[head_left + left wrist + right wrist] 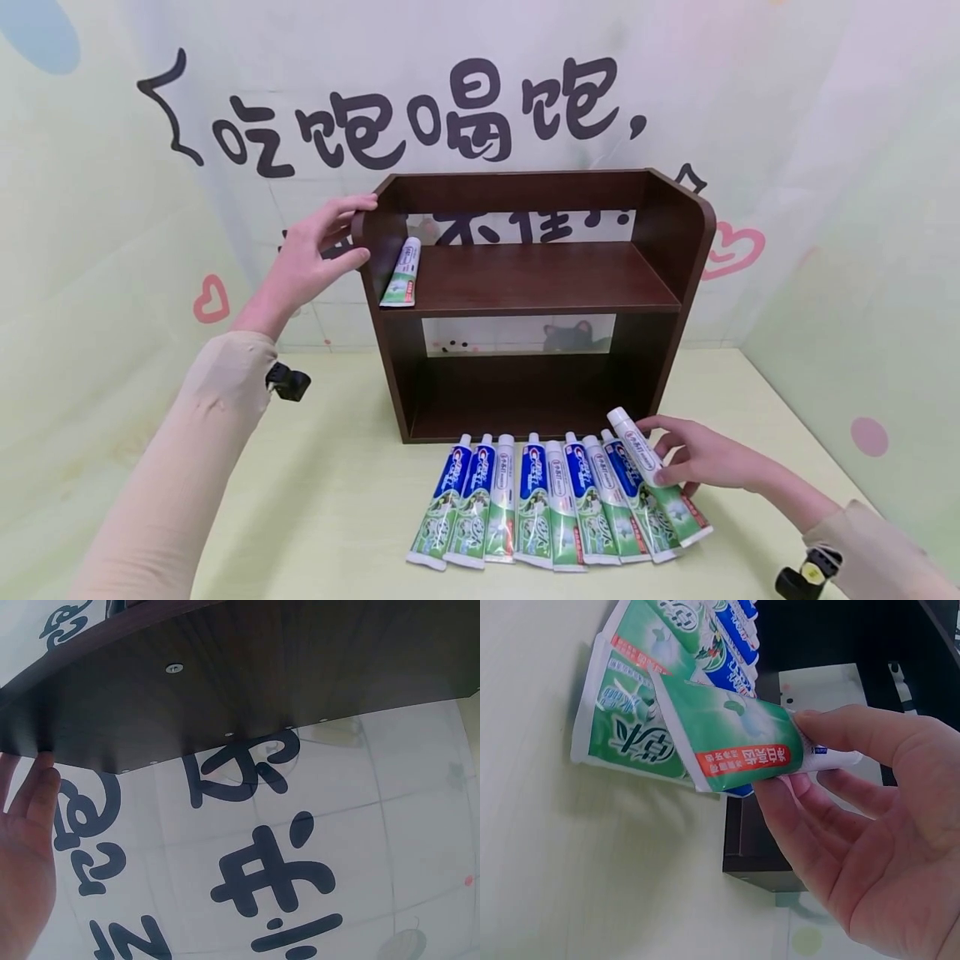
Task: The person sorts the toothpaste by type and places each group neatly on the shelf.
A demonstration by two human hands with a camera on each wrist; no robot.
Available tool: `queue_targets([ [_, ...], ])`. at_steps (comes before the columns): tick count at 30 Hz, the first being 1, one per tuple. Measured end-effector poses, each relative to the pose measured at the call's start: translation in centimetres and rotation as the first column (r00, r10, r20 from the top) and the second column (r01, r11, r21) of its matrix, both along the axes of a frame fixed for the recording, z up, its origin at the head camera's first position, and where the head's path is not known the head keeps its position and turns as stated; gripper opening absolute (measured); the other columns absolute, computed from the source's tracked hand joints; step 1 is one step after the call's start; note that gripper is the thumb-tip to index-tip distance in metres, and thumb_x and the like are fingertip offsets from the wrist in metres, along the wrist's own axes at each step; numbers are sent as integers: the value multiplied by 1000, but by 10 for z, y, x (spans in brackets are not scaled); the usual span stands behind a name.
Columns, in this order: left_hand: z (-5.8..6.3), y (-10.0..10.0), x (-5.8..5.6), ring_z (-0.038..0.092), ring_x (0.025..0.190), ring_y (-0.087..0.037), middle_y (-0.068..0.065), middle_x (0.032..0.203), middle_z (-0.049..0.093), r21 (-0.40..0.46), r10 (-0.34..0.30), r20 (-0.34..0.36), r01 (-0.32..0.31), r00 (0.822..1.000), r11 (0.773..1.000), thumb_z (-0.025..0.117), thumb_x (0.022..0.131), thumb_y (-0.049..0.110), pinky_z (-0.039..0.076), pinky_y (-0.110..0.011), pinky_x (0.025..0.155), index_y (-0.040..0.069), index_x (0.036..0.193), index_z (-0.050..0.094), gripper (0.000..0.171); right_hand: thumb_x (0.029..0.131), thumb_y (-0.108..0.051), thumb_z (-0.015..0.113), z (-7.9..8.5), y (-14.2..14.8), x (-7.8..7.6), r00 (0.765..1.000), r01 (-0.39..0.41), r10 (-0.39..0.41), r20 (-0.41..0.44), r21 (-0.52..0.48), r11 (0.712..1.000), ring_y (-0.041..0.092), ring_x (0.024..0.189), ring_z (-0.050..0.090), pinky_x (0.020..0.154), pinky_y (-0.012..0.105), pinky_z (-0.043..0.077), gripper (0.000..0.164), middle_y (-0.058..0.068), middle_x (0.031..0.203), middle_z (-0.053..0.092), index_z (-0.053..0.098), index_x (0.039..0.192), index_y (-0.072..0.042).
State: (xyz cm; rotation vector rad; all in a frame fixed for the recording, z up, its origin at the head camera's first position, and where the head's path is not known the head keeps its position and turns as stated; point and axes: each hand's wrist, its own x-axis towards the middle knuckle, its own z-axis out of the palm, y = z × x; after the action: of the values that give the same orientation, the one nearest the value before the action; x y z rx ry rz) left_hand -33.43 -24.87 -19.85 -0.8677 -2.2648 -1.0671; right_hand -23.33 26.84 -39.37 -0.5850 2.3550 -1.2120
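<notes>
Currently the right hand (708, 457) has its fingers clamped on a white-and-green toothpaste tube (735, 739), pinched near its cap end and slanting, cap toward the far left, over the right end of the row. Its lower part overlaps the rightmost tube in the row; whether the two touch is hard to tell. Eight tubes (533, 504) lie side by side on the counter (322, 500), some blue and green, others white and green, just in front of a dark brown two-tier shelf (540, 279). Another white-and-green tube (402, 273) sits at the upper tier's left end. At the shelf's left side, the left hand (303, 258) touches the upper edge, its thumb and fingers apart.
</notes>
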Motion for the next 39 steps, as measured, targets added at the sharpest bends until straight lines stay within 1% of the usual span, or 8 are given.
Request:
queue_targets([
  [6, 0, 0, 0, 50, 136, -23, -5, 149, 50, -2, 3, 3, -3, 1000, 1000, 66, 90, 5, 43, -21, 114, 15, 142, 52, 55, 87, -11, 72, 5, -8, 0, 1000, -6, 5, -29, -10, 1000, 25, 84, 65, 58, 34, 62, 72, 16, 108, 59, 33, 147, -1],
  [12, 0, 0, -1, 51, 136, -23, -6, 149, 51, -1, 3, 2, -3, 1000, 1000, 66, 90, 5, 43, -21, 114, 15, 141, 52, 54, 87, -14, 72, 12, -16, -1, 997, -16, 17, -78, 14, 1000, 24, 87, 66, 59, 32, 62, 72, 15, 107, 62, 35, 146, -2],
  [19, -1, -1, -1, 50, 136, -25, -7, 149, 50, 10, -5, 3, 5, 1000, 1000, 65, 90, 4, 42, -22, 115, 15, 141, 52, 54, 86, -14, 73, 24, -27, -2, 995, -21, 21, -93, 8, 1000, 23, 91, 67, 60, 34, 63, 73, 16, 109, 61, 35, 147, -4],
  [26, 1, 0, 1, 51, 136, -22, 0, 148, 52, -3, 13, -3, -13, 1000, 1000, 67, 89, 5, 43, -23, 114, 18, 139, 54, 53, 85, -15, 75, 34, -39, -3, 992, -19, 22, -128, 25, 1000, 23, 88, 65, 61, 32, 63, 70, 16, 108, 61, 39, 145, -6],
  [32, 1, 1, -1, 51, 136, -23, -2, 148, 52, -9, 11, 1, -11, 1000, 1000, 67, 89, 4, 42, -21, 114, 17, 139, 54, 54, 85, -15, 75, 44, -50, -2, 989, -15, 18, -146, 23, 1000, 23, 88, 65, 62, 31, 63, 70, 16, 108, 62, 40, 145, -6],
  [37, 2, 1, 1, 51, 136, -24, -1, 148, 52, -1, 14, 12, -14, 1000, 1000, 68, 88, 3, 42, -22, 114, 18, 139, 54, 55, 86, -15, 74, 47, -56, -3, 986, -43, 43, -164, 4, 999, 22, 85, 66, 62, 30, 63, 69, 16, 108, 63, 40, 145, -7],
  [39, 3, 1, 0, 52, 135, -25, -1, 147, 53, -6, 17, 2, -17, 1000, 1000, 68, 87, 2, 43, -21, 113, 17, 138, 55, 55, 86, -15, 74, 48, -59, -3, 984, -49, 48, -170, 1, 999, 22, 85, 65, 62, 30, 63, 68, 16, 109, 63, 40, 145, -7],
])
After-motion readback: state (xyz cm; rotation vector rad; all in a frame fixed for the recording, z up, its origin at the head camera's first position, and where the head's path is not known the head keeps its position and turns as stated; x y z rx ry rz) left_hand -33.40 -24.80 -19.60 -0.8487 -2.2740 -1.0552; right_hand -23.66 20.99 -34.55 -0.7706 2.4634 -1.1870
